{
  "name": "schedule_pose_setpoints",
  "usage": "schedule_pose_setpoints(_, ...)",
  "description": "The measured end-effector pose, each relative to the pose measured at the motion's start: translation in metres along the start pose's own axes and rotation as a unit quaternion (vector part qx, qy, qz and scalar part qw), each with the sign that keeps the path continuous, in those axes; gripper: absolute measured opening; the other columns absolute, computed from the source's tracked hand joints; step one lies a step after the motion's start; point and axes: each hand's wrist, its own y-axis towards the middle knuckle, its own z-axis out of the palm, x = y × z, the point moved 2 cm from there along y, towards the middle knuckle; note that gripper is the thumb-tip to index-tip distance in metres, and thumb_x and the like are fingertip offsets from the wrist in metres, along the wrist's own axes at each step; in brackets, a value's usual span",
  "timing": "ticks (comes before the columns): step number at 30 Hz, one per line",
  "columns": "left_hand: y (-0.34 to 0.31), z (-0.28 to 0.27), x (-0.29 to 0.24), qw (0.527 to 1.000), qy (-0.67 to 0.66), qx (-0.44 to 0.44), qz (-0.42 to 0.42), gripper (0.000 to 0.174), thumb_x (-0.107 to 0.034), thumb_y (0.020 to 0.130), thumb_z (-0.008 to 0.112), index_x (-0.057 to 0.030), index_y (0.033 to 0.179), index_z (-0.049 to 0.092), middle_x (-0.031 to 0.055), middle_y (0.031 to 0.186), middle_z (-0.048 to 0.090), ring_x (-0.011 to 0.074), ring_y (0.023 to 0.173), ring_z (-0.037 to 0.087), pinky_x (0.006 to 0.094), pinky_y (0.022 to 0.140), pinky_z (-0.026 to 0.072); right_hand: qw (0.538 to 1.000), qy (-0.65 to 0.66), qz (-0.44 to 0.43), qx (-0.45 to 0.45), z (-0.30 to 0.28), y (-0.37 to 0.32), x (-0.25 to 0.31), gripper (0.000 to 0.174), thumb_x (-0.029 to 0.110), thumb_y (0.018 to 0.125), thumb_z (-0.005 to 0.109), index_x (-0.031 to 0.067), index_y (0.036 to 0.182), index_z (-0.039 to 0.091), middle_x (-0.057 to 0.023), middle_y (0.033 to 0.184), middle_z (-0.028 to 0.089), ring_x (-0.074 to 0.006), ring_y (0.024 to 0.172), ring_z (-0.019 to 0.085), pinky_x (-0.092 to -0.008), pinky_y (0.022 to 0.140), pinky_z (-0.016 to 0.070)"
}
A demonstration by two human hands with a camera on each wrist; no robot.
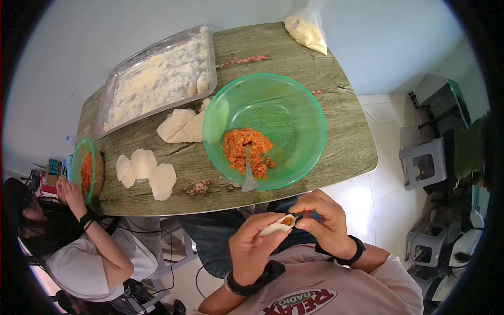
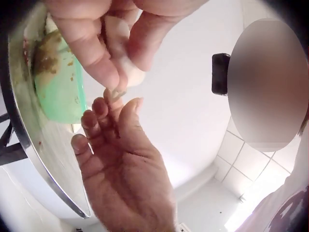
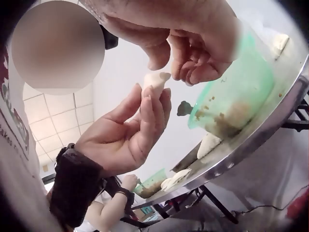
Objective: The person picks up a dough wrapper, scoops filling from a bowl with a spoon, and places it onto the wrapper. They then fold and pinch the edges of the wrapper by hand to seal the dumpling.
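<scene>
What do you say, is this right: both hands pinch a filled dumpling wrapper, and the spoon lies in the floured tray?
Not quite. The spoon lies in the large green bowl, on the orange filling, not in the floured tray; the head view shows it. The rest holds: the left hand and the right hand pinch the filled dumpling wrapper.

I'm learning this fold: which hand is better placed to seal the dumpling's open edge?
Right, probably. The right hand has thumb and forefinger pinching the open end of the dumpling, where filling shows. The left hand cradles the dumpling from below, so it is busy supporting it.
</scene>
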Motion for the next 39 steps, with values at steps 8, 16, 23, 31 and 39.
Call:
schedule_pose_setpoints(8, 0.0, 0.003, -0.003, 0.998, 0.051, 0.025, 0.011, 0.027, 0.0, 0.08, 0.066, 0.0054, 0.106, 0.06, 0.0147, 0.101, 0.061, 0.0209, 0.09, 0.063, 0.0303, 0.078, 0.0545, 1.0, 0.001, -0.022, 0.009, 0.003, -0.003, -0.011, 0.008, 0.009, 0.085, 0.063, 0.0013, 0.087, 0.059, -0.0067, 0.083, 0.056, -0.0167, 0.075, 0.053, -0.0268, 0.065, 0.0426)
schedule_pose_setpoints(16, 0.001, 0.002, -0.004, 0.997, 0.069, 0.018, 0.001, 0.026, 0.001, 0.079, 0.066, 0.0053, 0.104, 0.061, 0.0134, 0.102, 0.061, 0.0176, 0.089, 0.062, 0.0289, 0.079, 0.0526, 0.999, -0.028, -0.026, 0.002, 0.004, -0.001, -0.006, 0.008, 0.008, 0.085, 0.062, 0.0012, 0.088, 0.06, -0.0081, 0.085, 0.056, -0.0194, 0.076, 0.054, -0.0282, 0.067, 0.0436)
schedule_pose_setpoints(23, 0.0, 0.002, -0.004, 0.991, 0.13, 0.022, 0.017, 0.026, 0.003, 0.079, 0.067, 0.0044, 0.105, 0.061, 0.0121, 0.099, 0.062, 0.016, 0.089, 0.062, 0.0257, 0.079, 0.0505, 0.999, -0.029, -0.022, 0.017, 0.005, -0.002, -0.011, 0.008, 0.005, 0.083, 0.064, 0.0013, 0.089, 0.06, -0.0089, 0.089, 0.056, -0.0177, 0.077, 0.055, -0.0259, 0.063, 0.0448)
schedule_pose_setpoints(31, 0.0, -0.003, 0.001, 0.998, 0.056, 0.006, -0.018, 0.029, 0.002, 0.079, 0.067, 0.0049, 0.107, 0.059, 0.0118, 0.103, 0.059, 0.0169, 0.09, 0.062, 0.0267, 0.08, 0.0509, 0.997, 0.072, 0.017, 0.019, 0.009, -0.002, -0.011, 0.016, 0.003, 0.082, 0.065, 0.0, 0.098, 0.061, -0.0101, 0.098, 0.058, -0.0179, 0.087, 0.057, -0.027, 0.076, 0.047)
schedule_pose_setpoints(39, 0.003, -0.002, -0.004, 0.994, 0.092, -0.01, 0.051, 0.025, -0.001, 0.079, 0.068, 0.0028, 0.103, 0.061, 0.0122, 0.105, 0.056, 0.0167, 0.088, 0.06, 0.0267, 0.076, 0.0509, 0.955, 0.268, 0.11, 0.063, 0.005, -0.006, -0.024, 0.023, -0.002, 0.084, 0.061, -0.0034, 0.107, 0.06, -0.0105, 0.105, 0.06, -0.0166, 0.099, 0.057, -0.0282, 0.084, 0.0477)
